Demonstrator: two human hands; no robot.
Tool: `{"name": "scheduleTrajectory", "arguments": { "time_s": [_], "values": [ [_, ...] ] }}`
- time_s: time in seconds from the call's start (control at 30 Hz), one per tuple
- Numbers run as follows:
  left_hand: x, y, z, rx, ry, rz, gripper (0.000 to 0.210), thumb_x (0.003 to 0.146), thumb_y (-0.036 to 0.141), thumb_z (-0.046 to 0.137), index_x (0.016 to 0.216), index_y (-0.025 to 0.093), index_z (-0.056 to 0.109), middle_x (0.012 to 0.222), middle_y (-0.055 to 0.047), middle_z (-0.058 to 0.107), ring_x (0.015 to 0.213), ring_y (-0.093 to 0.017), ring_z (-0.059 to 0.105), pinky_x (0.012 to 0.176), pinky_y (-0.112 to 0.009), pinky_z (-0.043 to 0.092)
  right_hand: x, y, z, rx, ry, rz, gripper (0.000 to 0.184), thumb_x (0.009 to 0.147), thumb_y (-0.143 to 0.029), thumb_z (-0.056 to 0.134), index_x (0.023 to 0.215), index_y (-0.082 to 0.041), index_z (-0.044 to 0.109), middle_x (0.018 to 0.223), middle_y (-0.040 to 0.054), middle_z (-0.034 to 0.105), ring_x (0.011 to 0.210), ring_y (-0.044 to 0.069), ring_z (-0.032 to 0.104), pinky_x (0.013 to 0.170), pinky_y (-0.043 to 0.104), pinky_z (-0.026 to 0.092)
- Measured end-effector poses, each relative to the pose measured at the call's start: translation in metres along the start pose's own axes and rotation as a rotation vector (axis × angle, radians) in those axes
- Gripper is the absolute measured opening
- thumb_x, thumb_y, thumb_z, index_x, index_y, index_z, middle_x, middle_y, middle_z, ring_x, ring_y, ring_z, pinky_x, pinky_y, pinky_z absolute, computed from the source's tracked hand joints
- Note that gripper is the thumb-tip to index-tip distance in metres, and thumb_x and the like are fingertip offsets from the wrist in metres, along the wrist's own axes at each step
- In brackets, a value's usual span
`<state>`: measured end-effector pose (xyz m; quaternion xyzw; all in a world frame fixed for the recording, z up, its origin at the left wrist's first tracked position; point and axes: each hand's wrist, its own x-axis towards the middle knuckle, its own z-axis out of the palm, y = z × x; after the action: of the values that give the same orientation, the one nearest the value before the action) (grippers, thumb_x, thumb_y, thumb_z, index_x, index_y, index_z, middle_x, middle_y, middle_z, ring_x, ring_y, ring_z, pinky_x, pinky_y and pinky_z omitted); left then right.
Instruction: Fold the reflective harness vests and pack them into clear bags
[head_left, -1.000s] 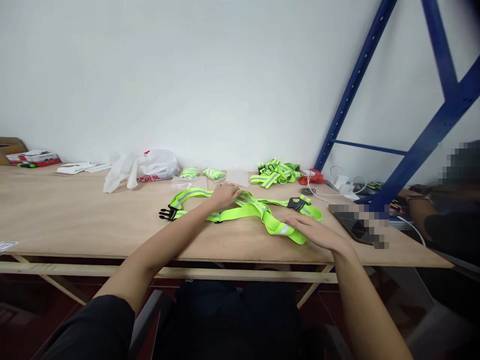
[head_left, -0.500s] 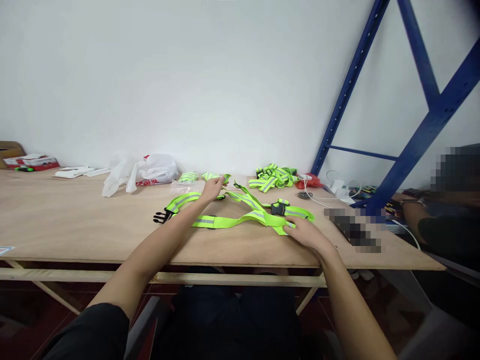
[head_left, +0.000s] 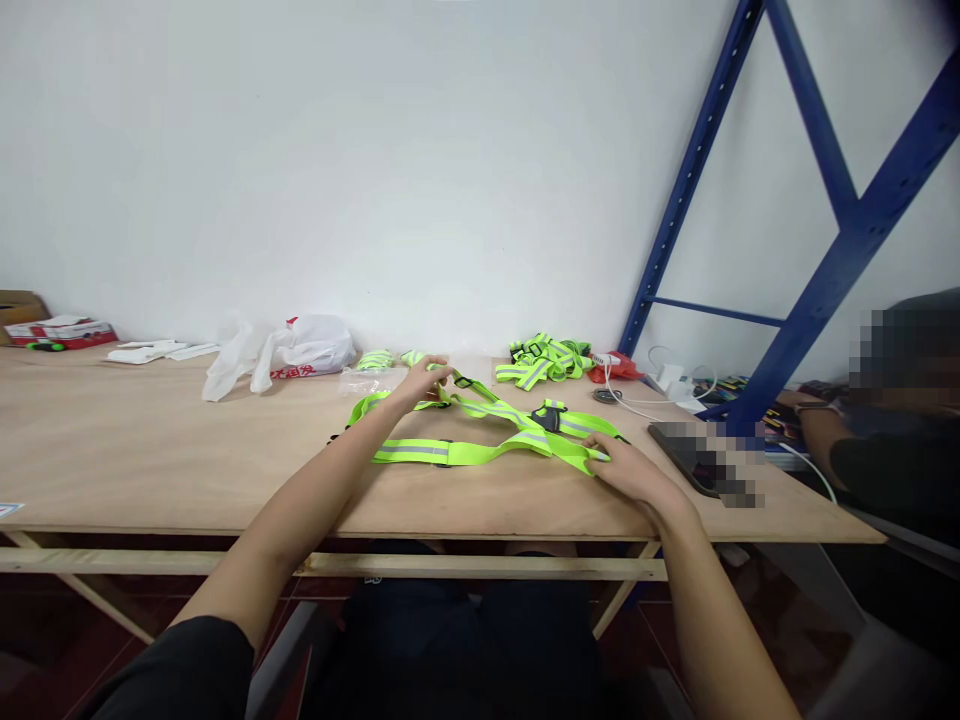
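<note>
A neon-yellow reflective harness point(head_left: 491, 452) with grey stripes lies spread on the wooden table in front of me. My left hand point(head_left: 421, 384) pinches one of its straps at the far side, close to a black slider point(head_left: 464, 382). At the near right, my right hand point(head_left: 624, 466) grips another strap end between thumb and fingers. A black buckle point(head_left: 550, 417) rests on the harness between my hands. My left forearm covers much of the harness's left part, so the buckle prongs there barely show.
Behind lie a heap of similar harnesses point(head_left: 544, 360), a rolled one point(head_left: 375, 359) and a white plastic bag point(head_left: 315, 343). A phone point(head_left: 684, 460) lies at right, near a white cable and a blue rack post point(head_left: 694, 180). Another person point(head_left: 900, 430) sits at far right.
My right hand has drawn its strap end slightly to the right. The harness has shifted right with it, and its left buckle prongs have slid behind my left forearm.
</note>
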<state>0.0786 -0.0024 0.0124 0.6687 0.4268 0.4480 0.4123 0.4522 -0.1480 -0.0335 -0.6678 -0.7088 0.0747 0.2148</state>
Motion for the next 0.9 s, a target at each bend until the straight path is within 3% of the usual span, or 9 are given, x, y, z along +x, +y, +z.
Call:
{"name": "scheduleTrajectory", "arguments": {
  "time_s": [0.13, 0.23, 0.3, 0.37, 0.47, 0.67, 0.77, 0.9],
  "values": [
    [-0.008, 0.002, -0.006, 0.354, -0.052, 0.077, 0.03, 0.073, 0.048, 0.071, 0.079, 0.019, 0.065, 0.066, -0.002, 0.064, 0.055, -0.017, 0.059, 0.055, -0.028, 0.044, -0.001, 0.004, -0.005, 0.018, 0.005, -0.032, 0.041, 0.075, -0.022, 0.06, 0.114, -0.023, 0.07, 0.123, 0.009, 0.07, 0.117, 0.03, 0.062, 0.103, 0.04, 0.045],
    [-0.006, 0.002, -0.008, 0.423, 0.062, 0.116, 0.03, 0.074, 0.047, 0.067, 0.066, 0.019, 0.061, 0.059, -0.002, 0.059, 0.061, -0.02, 0.058, 0.058, -0.029, 0.041, -0.005, 0.005, -0.009, 0.065, -0.017, -0.044, 0.048, 0.077, -0.032, 0.064, 0.123, -0.02, 0.067, 0.135, 0.0115, 0.064, 0.127, 0.032, 0.056, 0.111, 0.043, 0.04],
    [-0.002, 0.001, -0.011, 0.434, 0.162, 0.143, 0.029, 0.077, 0.045, 0.063, 0.063, 0.02, 0.057, 0.059, -0.002, 0.057, 0.066, -0.022, 0.057, 0.061, -0.03, 0.04, -0.007, 0.006, -0.011, 0.116, -0.02, -0.017, 0.066, 0.076, -0.046, 0.07, 0.135, -0.019, 0.059, 0.146, 0.0134, 0.054, 0.135, 0.036, 0.049, 0.115, 0.046, 0.037],
    [0.003, 0.0, -0.016, 0.418, 0.256, 0.164, 0.028, 0.077, 0.042, 0.062, 0.061, 0.021, 0.053, 0.06, -0.002, 0.056, 0.072, -0.023, 0.057, 0.065, -0.031, 0.039, -0.008, 0.007, -0.01, 0.17, 0.016, 0.023, 0.085, 0.074, -0.059, 0.071, 0.146, -0.019, 0.048, 0.154, 0.0133, 0.045, 0.142, 0.038, 0.041, 0.118, 0.048, 0.032],
    [0.008, -0.003, -0.023, 0.344, 0.352, 0.173, 0.029, 0.078, 0.039, 0.062, 0.059, 0.022, 0.048, 0.058, -0.001, 0.053, 0.075, -0.023, 0.057, 0.068, -0.031, 0.04, -0.006, 0.012, -0.007, 0.247, 0.137, 0.09, 0.097, 0.079, -0.069, 0.063, 0.156, -0.019, 0.031, 0.161, 0.0129, 0.032, 0.147, 0.036, 0.031, 0.12, 0.049, 0.027],
    [0.013, -0.01, -0.023, 0.029, 0.393, 0.124, 0.021, 0.083, 0.038, 0.058, 0.076, 0.022, 0.047, 0.065, -0.001, 0.062, 0.066, -0.02, 0.064, 0.063, -0.029, 0.046, 0.002, 0.022, 0.001, 0.384, 0.281, 0.102, 0.109, 0.081, -0.071, 0.06, 0.161, -0.019, 0.008, 0.166, 0.0103, 0.017, 0.15, 0.033, 0.024, 0.12, 0.044, 0.028],
    [0.013, -0.007, -0.019, -0.138, 0.379, 0.122, 0.019, 0.082, 0.036, 0.059, 0.084, 0.022, 0.046, 0.069, -0.001, 0.065, 0.066, -0.02, 0.066, 0.061, -0.029, 0.049, 0.004, 0.023, 0.002, 0.296, 0.295, 0.049, 0.102, 0.078, -0.068, 0.063, 0.158, -0.019, 0.022, 0.163, 0.0132, 0.029, 0.149, 0.033, 0.029, 0.119, 0.044, 0.029],
    [0.012, 0.0, -0.014, -0.321, 0.344, 0.141, 0.021, 0.079, 0.032, 0.062, 0.09, 0.022, 0.048, 0.068, 0.001, 0.062, 0.064, -0.017, 0.066, 0.06, -0.026, 0.05, 0.003, 0.019, 0.001, 0.112, 0.349, 0.076, 0.072, 0.078, -0.063, 0.063, 0.136, -0.022, 0.052, 0.136, 0.0162, 0.057, 0.131, 0.035, 0.05, 0.107, 0.047, 0.041]
  ]
}}
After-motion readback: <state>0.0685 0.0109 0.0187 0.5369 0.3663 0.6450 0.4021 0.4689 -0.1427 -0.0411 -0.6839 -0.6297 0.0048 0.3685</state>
